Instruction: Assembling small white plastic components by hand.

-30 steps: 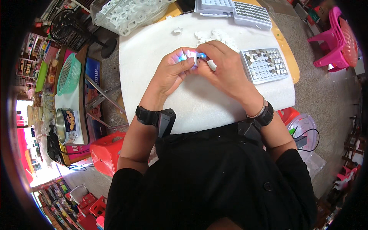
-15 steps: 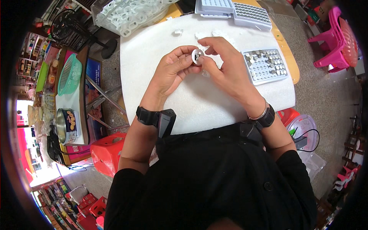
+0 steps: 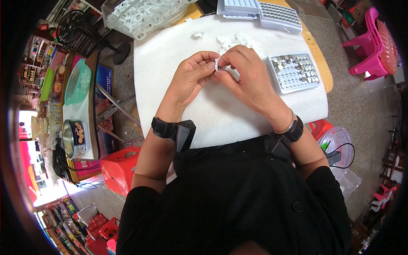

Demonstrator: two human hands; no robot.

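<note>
A small round white plastic part (image 3: 216,65) is pinched in the fingertips of my left hand (image 3: 192,75) above the white-covered table (image 3: 170,42). My right hand (image 3: 251,80) is closed against its right side, thumb and forefinger at the rim. Whether the right fingers hold anything else is hidden. The part is turned nearly edge-on, so its inside barely shows. Just beyond my hands lies a pile of small white plastic pieces (image 3: 240,41). Right of my right hand stands a white tray (image 3: 295,89) holding several small metal discs, with many bare pegs or slots.
At the far left, a clear bin (image 3: 134,35) is full of white plastic parts. Stacked white trays (image 3: 280,25) stand at the far right. A red stool (image 3: 119,170) and a side table with a green basket (image 3: 77,83) are on the left; a pink chair (image 3: 372,53) is right.
The white part has turned from showing its open face to nearly edge-on. My right hand's raised fingers have come down and closed at the part; my left hand stays almost in place.
</note>
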